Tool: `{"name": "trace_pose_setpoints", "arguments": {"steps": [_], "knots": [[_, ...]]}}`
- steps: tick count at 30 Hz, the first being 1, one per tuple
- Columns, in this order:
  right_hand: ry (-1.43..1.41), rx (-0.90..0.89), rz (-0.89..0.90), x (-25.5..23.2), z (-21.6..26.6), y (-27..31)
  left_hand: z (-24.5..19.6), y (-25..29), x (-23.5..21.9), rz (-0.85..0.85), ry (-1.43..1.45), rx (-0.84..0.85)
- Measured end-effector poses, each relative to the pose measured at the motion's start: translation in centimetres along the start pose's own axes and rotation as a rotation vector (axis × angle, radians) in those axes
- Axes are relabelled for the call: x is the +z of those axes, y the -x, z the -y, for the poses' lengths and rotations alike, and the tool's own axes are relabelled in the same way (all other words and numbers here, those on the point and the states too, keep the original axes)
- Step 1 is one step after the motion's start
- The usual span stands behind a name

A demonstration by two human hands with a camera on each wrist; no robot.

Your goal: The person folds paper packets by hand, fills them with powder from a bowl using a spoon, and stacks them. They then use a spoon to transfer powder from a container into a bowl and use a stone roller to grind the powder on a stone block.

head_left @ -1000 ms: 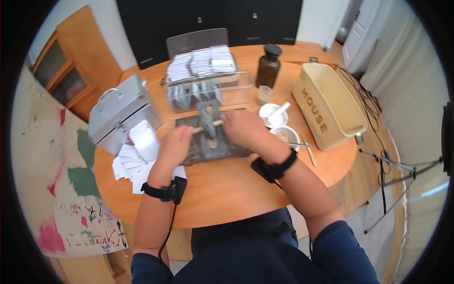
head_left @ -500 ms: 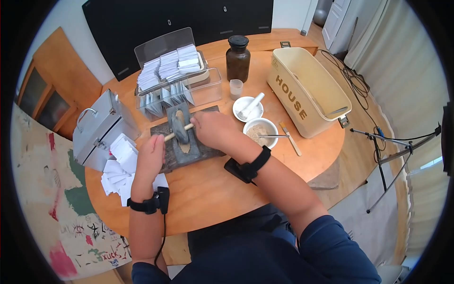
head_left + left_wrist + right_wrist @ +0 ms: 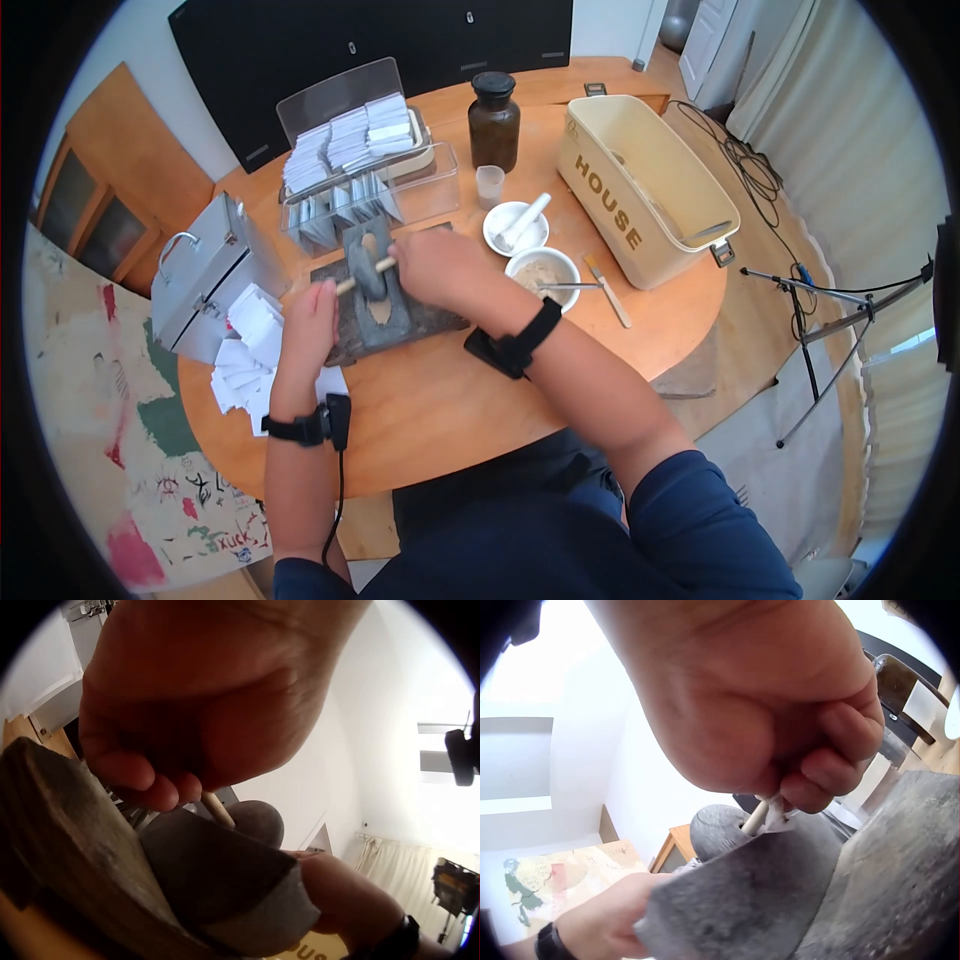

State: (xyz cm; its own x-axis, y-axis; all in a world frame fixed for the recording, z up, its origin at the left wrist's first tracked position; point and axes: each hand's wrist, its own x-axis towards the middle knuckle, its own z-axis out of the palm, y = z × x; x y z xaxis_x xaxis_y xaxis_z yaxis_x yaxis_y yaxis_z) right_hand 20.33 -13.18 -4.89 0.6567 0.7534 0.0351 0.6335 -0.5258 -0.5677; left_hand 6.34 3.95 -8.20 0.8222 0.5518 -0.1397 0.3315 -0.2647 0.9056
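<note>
A grey stone grinding wheel (image 3: 366, 272) stands in a long stone trough (image 3: 397, 326), with a wooden axle handle (image 3: 754, 819) through its middle. Tan powder (image 3: 380, 312) shows in the groove at both ends of the wheel. My left hand (image 3: 312, 312) grips the near-left end of the handle, fingers curled. On the other side, my right hand (image 3: 437, 266) holds the opposite end in curled fingers. Beneath the trough lies a dark, flat base (image 3: 440, 318) on the table. Both wrist views show the wheel rising just past the trough's wall.
Loose white papers (image 3: 240, 372) and a metal case (image 3: 215, 275) sit at left. Behind is a clear bin (image 3: 430, 190) with packets. To the right are a brown jar (image 3: 494, 130), small cup (image 3: 489, 187), mortar (image 3: 497, 240), powder bowl (image 3: 565, 262), brush (image 3: 612, 297) and cream HOUSE box (image 3: 600, 205).
The head view has swung, so the table's things appear farther left. Both hands keep their grip on the handle, and the wheel stays in the trough.
</note>
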Motion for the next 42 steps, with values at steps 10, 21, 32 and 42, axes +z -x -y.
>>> {"name": "trace_pose_setpoints", "arguments": {"steps": [10,21,32,42], "knots": [[0.037,-0.014,0.085,-0.5,-0.8,0.2,0.0,-0.2,0.0,0.003,-0.114,0.022],[0.059,-0.022,0.065,-0.4,-1.5,0.4,-1.3,0.5,0.4,0.045,-0.044,-0.076],[0.086,0.023,0.089,-1.9,-0.1,0.9,-0.9,0.4,0.9,0.050,-0.029,0.002],[0.105,-0.050,-0.025,-0.7,-0.7,1.3,1.0,-0.5,0.9,-0.004,-0.192,0.068]]}}
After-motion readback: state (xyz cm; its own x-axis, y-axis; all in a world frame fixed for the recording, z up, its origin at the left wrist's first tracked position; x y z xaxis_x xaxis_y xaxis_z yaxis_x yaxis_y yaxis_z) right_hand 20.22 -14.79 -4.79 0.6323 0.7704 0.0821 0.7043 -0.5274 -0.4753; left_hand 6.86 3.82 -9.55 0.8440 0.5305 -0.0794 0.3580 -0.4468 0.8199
